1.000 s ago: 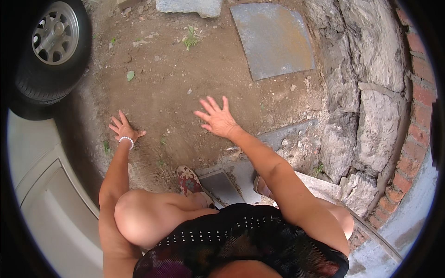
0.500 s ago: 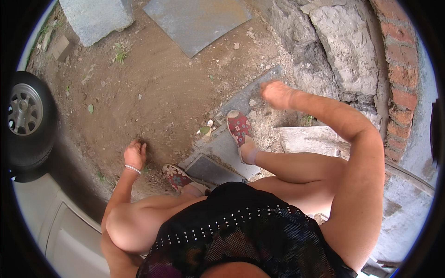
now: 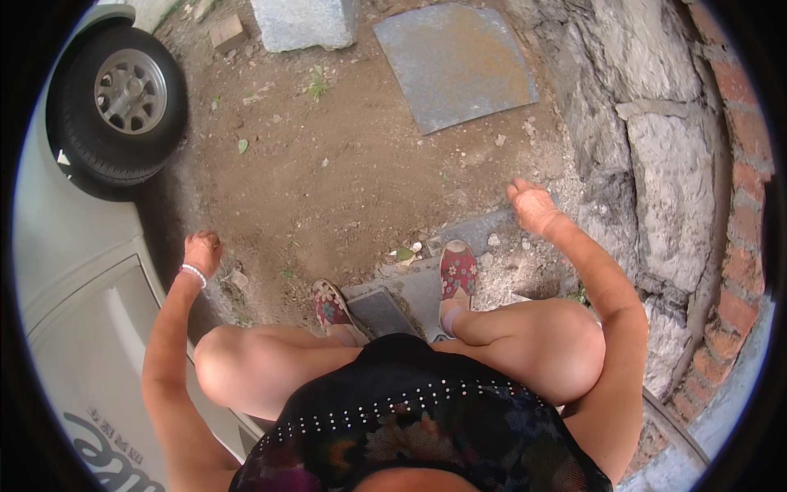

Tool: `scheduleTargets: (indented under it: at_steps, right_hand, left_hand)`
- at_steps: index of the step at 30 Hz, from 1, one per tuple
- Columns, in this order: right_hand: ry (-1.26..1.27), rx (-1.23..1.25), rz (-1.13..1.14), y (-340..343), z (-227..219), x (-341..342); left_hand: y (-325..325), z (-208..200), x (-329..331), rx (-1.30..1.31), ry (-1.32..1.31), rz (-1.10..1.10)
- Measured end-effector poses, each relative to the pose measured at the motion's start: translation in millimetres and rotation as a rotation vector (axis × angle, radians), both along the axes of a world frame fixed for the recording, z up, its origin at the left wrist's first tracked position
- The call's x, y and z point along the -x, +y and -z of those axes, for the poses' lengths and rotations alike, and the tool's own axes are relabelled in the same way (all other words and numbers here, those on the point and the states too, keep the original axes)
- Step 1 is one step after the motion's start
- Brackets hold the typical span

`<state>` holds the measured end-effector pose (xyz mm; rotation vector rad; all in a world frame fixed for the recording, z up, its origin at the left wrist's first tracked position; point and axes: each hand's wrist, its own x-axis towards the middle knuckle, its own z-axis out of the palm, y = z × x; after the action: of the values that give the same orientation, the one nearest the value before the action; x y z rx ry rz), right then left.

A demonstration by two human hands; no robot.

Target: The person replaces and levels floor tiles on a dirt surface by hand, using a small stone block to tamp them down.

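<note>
My left hand, with a white bead bracelet at the wrist, is held out over the dirt beside the pale vehicle. Its fingers are curled, and the inside of the hand is hidden. On the other side my right hand hangs above the far end of a grey stone strip, near the rough rock. Those fingers are bent in too, and nothing shows sticking out of them. Between the hands are my feet in red floral shoes. A dark slab lies between the shoes.
A vehicle's black tyre and pale door stand at the left. Farther out on the dirt ground lie a flat grey slab, a pale stone block and a small block. Rock and a brick edge line the right.
The view has shifted left, bringing more of the vehicle in. My left hand has moved outward toward the vehicle. My right hand has drifted right and sits lower in the picture.
</note>
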<state>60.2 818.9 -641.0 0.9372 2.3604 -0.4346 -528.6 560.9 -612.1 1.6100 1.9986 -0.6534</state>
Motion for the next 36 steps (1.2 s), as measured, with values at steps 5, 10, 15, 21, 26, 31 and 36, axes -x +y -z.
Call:
scheduleTargets:
  at_steps: [5, 10, 15, 21, 26, 31, 36]
  right_hand:
    - [0.289, -0.051, -0.334, 43.0, 12.9, 77.2]
    - [0.144, 0.067, -0.512, 81.4, 44.1, 151.9]
    - [0.244, 0.088, -0.517, 71.9, 88.2, 185.4]
    - [0.409, 0.399, -0.650, 26.1, 83.9, 195.9]
    - [0.289, 0.632, -0.725, -6.6, 71.6, 165.1]
    - [0.268, 0.671, -0.705, -12.7, 67.1, 173.9]
    - [0.335, 0.620, -0.450, -39.7, 65.0, 191.3]
  left_hand:
    - [-35.1, -22.9, -29.1, 0.238, 0.005, 0.125]
    - [-34.4, -14.8, -112.8, 0.275, -0.291, 0.157]
    - [-38.1, 10.5, -184.5, 0.353, -0.488, -0.004]
    - [-93.0, 58.8, -223.5, 0.565, -0.503, -0.262]
    - [-128.5, 97.1, -236.3, 0.532, -0.474, -0.349]
    - [-169.9, 101.2, -252.1, 0.272, -0.482, -0.514]
    - [-172.2, 96.0, -271.2, 0.000, -0.408, -0.703]
